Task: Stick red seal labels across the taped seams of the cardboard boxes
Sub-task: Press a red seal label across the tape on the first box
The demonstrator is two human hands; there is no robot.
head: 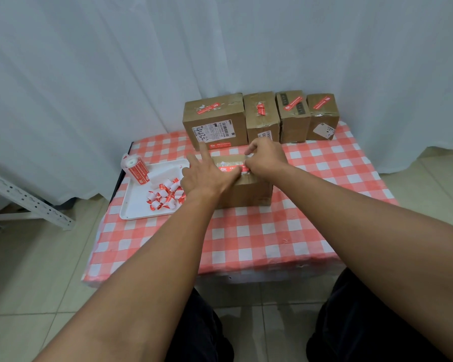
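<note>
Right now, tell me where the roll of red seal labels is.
In the head view, the label roll lies at the white tray's far left corner, left of both hands.

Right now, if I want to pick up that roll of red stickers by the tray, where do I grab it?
Grab the label roll around its round middle, reaching down from above. It lies on its side across the white tray's far left rim, so its curved sides are free for fingers. Don't pull the loose tail; it would probably just unwind.

Matt brown cardboard boxes (256,118), a smooth white plastic tray (136,205), thin checked tablecloth (272,231).
</note>
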